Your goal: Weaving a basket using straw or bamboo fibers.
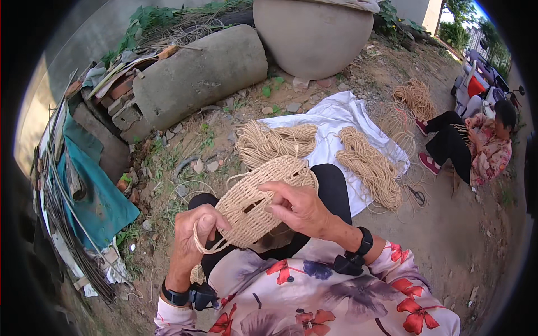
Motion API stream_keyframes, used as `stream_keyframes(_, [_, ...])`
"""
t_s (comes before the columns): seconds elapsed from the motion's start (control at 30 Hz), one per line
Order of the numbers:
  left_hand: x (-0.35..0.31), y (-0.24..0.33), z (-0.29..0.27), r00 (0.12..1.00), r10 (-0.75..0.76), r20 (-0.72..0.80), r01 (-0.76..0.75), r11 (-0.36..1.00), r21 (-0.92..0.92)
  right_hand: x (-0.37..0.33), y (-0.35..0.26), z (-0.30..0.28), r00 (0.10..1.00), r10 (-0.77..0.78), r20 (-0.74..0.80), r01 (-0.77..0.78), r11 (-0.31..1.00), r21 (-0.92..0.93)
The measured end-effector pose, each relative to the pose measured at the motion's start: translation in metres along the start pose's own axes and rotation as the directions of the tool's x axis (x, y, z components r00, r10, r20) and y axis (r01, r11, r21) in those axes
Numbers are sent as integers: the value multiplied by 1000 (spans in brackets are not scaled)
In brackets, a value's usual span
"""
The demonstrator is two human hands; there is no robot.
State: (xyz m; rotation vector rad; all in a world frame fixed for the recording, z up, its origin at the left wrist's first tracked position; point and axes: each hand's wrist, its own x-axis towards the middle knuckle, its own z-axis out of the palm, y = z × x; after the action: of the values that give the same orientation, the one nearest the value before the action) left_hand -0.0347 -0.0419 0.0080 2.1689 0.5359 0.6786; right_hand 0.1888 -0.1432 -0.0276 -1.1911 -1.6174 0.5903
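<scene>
A tan woven cord basket (246,193) lies tilted over my lap, with a dark narrow slot in its side and an open rim at the far end. My left hand (197,232) is closed on its near left edge, where a loop of loose cord (197,241) curves out by the fingers. Over the slot, my right hand (300,208) bends its index finger and thumb against the weave and grips it; its other fingers are partly hidden. Just beyond the basket lies a bundle of tan cord (274,143).
A second cord bundle (370,168) rests on a white cloth (336,112). Scissors (416,195) lie on the dirt at right. A seated person (485,145) works nearby beside loose cord coils (414,98). Behind are a concrete cylinder (207,75) and a large pot (314,39).
</scene>
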Motion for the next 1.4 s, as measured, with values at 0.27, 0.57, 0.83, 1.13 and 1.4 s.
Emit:
stream_keyframes(0.27, [11, 24, 4, 971, 223, -85, -231, 967, -105, 10, 19, 23, 964, -265, -15, 255, 941, -224])
stream_keyframes(0.57, [52, -28, 56, 918, 323, -230, -231, 908, 351, 8, -83, 33, 730, -665, 157, 590, 730, 346])
stream_keyframes(0.83, [-13, -121, -116, 719, 163, -675, 353, 751, 558, -13, -93, 2, 674, -685, 277, 508, 702, 499])
stream_keyframes(1.13, [-195, -220, -237, 463, -567, -681, 886, 284, 365, 95, -45, -98, 966, -142, -219, 135, 990, -43])
stream_keyframes(1.4, [-99, -136, -77, 660, -389, -643, 664, 702, 256, 5, 27, -81, 704, 566, 428, -535, 820, -205])
